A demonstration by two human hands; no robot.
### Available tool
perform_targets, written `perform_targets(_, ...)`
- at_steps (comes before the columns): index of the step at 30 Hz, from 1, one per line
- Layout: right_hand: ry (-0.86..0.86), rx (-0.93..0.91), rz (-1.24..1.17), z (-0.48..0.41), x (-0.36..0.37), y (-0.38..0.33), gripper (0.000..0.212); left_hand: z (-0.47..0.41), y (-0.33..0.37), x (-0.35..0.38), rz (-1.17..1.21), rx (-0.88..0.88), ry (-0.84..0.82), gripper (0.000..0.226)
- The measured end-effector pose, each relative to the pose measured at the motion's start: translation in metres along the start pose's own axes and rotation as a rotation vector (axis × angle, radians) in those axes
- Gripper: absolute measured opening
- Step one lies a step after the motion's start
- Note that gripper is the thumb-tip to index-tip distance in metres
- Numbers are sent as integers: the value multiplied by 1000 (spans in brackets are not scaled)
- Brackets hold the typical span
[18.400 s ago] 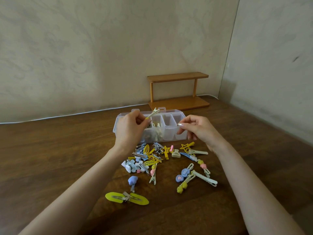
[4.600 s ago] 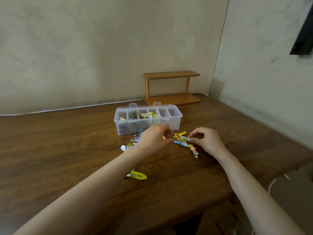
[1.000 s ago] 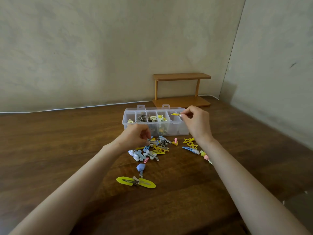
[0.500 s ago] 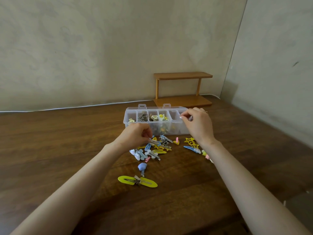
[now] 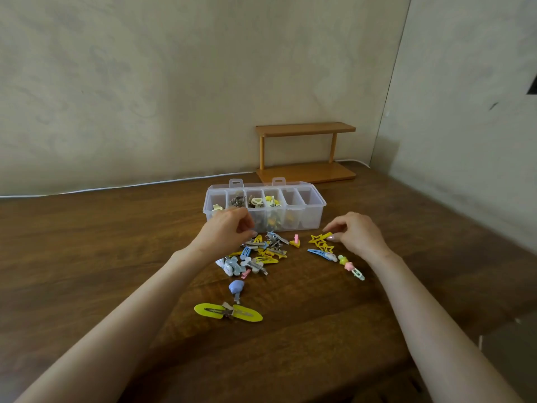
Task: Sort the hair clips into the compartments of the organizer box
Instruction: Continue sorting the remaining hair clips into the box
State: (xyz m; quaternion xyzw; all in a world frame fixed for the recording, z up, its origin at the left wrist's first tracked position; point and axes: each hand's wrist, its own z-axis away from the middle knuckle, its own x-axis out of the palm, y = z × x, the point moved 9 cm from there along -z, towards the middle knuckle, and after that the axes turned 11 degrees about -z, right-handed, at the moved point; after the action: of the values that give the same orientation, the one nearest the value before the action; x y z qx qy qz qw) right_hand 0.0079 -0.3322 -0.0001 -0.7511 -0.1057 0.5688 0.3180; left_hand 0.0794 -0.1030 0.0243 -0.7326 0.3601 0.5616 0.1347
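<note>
the table (image 5: pixel 87 257) was the work surface, w/ the box (image 5: pixel 308 219) set at the far edge of the pile, prob so both hands could reach it w/o stretching. it was clear plastic, lid open at the back; the left compartments held clips already, the two on the right looked empty, so sorting seemed partway done. a wooden shelf (image 5: pixel 305 149) stood behind it by the wall, not in use.

the left hand (image 5: pixel 225 231) sat just in front of the box over the main pile of clips (image 5: pixel 255 255), fingers curled in a loose pinch at the pile's top edge; couldn't tell if it actually had a clip. the right hand (image 5: pixel 356 234) was lower right of the box, thumb and forefinger closed on the end of a yellow star clip (image 5: pixel 319 238), which was touching the table w/ other star clips, prob the next to be lifted.

a yellow double clip (image 5: pixel 228 312) and a blue clip (image 5: pixel 236 286) lay apart, nearer the person, likely left for later.

no brands, labels or writing readable anywhere.
</note>
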Motion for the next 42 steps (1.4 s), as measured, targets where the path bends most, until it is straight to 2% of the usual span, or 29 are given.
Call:
perform_targets(5, 26, -1, -53, 1, -1, 3, 10, 1, 6, 1, 36, 34, 5, 9)
perform_targets(11, 3, -56, -468, 7, -15, -11, 6, 1, 7, 0, 53, 43, 18, 8)
perform_targets(14, 31, -121, -589, 6, -22, -26, 3, 1, 9, 0, 52, 49, 23, 9)
perform_targets(17, 182, -127, -530, -4, -29, -36, 1, 2, 10, -1, 59, 52, 23, 9)
perform_targets(19, 273, -129, -383, -11, -31, -44, 7, 2, 10, -2, 67, 49, 23, 9)
perform_targets(25, 314, -155, -37, -28, -18, -74, 16, 2, 9, -2, 72, 44, 18, 7)
perform_targets(35, 379, -163, -140, -3, -36, -37, 15, 4, 38, 5, 87, 120, 10, 7)
perform_targets(42, 310, -87, -202, 8, -30, 3, 17, -19, 101, 34, -53, 245, -77, 22)
